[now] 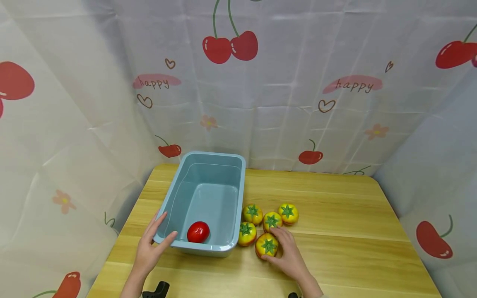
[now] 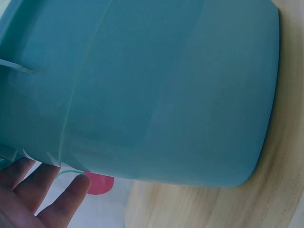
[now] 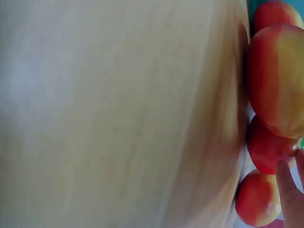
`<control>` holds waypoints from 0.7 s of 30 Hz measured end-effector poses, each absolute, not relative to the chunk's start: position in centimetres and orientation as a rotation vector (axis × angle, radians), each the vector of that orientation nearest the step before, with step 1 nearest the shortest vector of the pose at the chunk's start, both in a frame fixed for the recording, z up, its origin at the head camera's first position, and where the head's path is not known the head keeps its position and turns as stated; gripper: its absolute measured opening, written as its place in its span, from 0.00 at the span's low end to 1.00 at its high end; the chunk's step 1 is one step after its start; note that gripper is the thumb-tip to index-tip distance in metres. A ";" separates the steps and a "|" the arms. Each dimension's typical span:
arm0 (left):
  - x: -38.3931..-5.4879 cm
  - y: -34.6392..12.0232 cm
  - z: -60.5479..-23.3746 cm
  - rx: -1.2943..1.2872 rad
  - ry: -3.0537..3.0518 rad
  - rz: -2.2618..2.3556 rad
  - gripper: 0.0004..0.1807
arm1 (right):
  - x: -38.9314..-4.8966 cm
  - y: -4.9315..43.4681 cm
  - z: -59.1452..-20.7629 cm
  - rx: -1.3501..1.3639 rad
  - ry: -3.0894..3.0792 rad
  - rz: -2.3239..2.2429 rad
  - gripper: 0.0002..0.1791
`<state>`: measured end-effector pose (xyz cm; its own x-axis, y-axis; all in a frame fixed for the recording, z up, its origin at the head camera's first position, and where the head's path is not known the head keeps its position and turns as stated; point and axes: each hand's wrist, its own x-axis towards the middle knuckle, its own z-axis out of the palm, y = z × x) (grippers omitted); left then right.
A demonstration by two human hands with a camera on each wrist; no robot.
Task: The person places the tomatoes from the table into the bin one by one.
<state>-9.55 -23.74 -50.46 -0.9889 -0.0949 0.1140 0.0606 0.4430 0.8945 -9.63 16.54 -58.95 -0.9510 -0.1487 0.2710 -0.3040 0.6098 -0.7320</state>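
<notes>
The light blue plastic tub (image 1: 241, 194) stands on the left part of the table, with a glossy red tomato-like fruit (image 1: 198, 232) inside near its front. My left hand (image 1: 149, 252) spans the tub's front left corner, fingers spread and fairly straight against it; some fingers (image 2: 69, 199) show beside the tub wall in the left wrist view. My right hand (image 1: 288, 256) holds the frontmost yellow-and-red tomato (image 1: 266, 245), thumb at the near side and fingers at the far side. Behind that tomato sit several similar ones (image 1: 288, 213) with green star-shaped leaf tops.
The wooden table (image 1: 346, 231) carries the tub and the fruit. One yellow-and-red tomato (image 1: 246, 234) lies close against the tub's right side. A printed cloth (image 1: 268, 99) hangs behind the table and at both sides. Dark objects (image 1: 158, 289) show at the wrists.
</notes>
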 end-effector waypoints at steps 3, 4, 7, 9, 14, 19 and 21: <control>-9.6 -23.7 -50.4 0.033 -2.541 -1.586 0.35 | -9.5 16.4 -59.0 0.396 -2.645 1.246 0.46; -9.6 -23.7 -50.4 0.033 -2.542 -1.586 0.35 | -9.5 16.4 -59.1 0.399 -2.650 1.248 0.46; -9.6 -23.7 -50.5 0.035 -2.544 -1.584 0.35 | -9.4 16.4 -59.3 0.389 -2.677 1.254 0.46; -9.7 -23.7 -50.5 0.036 -2.547 -1.580 0.35 | -9.3 16.4 -59.4 0.377 -2.697 1.268 0.46; -9.6 -23.7 -50.5 0.039 -2.551 -1.575 0.35 | -9.2 16.4 -59.4 0.353 -2.733 1.306 0.47; -9.6 -23.7 -50.5 0.040 -2.551 -1.575 0.35 | -9.3 16.4 -59.3 0.332 -2.765 1.324 0.47; -9.6 -23.7 -50.5 0.038 -2.549 -1.573 0.35 | -9.3 16.3 -59.3 0.320 -2.776 1.331 0.47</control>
